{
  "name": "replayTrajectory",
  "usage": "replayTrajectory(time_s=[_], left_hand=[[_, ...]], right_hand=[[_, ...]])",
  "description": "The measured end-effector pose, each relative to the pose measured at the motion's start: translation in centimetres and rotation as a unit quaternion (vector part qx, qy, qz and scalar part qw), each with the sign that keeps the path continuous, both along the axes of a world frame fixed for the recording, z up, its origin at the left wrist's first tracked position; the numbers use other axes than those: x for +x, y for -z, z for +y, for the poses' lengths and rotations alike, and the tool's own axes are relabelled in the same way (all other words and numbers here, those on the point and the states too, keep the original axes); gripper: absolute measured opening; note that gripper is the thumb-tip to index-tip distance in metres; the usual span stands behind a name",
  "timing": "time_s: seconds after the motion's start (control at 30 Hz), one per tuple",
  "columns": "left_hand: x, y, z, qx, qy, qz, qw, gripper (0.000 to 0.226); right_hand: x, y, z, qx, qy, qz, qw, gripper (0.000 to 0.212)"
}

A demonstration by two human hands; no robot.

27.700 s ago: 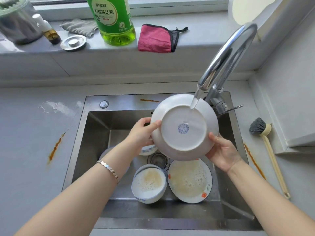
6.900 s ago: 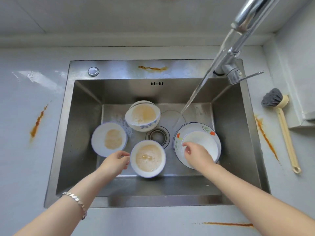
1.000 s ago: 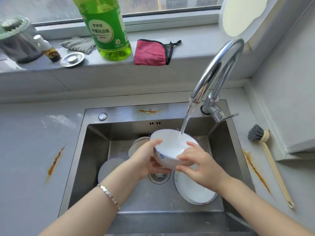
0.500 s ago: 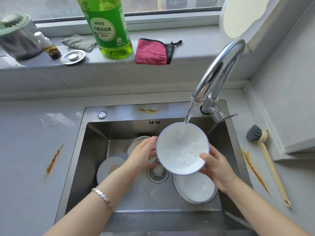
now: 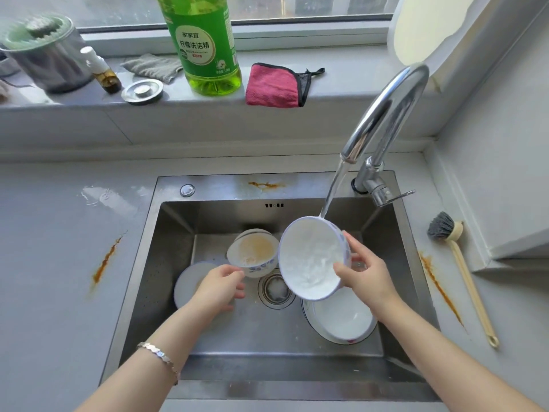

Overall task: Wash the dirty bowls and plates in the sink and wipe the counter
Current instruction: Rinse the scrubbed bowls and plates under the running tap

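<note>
Grey counter (image 5: 59, 263) orange-streaked | right hand (image 5: 365, 275) grips bowl (image 5: 312, 260) | left hand (image 5: 218, 289) loosely curled, empty

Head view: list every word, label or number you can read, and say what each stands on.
"家家宜": top of the white label on the green detergent bottle.
"柠檬洗洁精": same label, the line just below.
Small red tag and fine print at the label's foot: too blurred to read.
No other readable text in view.

Bottle (image 5: 203, 49) — top cropped, plate (image 5: 186, 281) partly hidden
</note>
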State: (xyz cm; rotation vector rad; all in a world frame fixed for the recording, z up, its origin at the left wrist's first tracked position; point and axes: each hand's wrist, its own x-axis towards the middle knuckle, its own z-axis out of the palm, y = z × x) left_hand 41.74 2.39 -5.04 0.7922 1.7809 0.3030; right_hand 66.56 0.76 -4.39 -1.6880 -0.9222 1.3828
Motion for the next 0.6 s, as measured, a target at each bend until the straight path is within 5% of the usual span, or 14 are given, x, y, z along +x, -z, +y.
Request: replayTrajectory(time_s=[0.13, 0.27, 0.4, 0.6], left_hand=[[-0.8, 0.4, -1.5, 0.027, 0.039, 0.053, 0.997, 0.014], [-1.6, 1.3, -3.4, 0.016, 0.073, 0.081, 0.994, 0.020], [-1.4, 2.2, -4.9, -0.028, 0.137, 0.103, 0.985, 0.015], [-0.1, 3.1, -5.4, -0.043, 0.174, 0.109, 0.978, 0.013]], right_hand=[[-1.9, -0.4, -1.4, 0.037, -0.135, -0.179, 0.974, 0.076], [-3.6, -0.8, -3.3, 0.085, -0.326, -0.319, 0.886, 0.082], [-2.8, -0.1, -5.0, 0.109, -0.407, -0.384, 0.822, 0.079], [4.0, 2.4, -5.2, -0.072, -0.114, -0.239, 0.962, 0.051]])
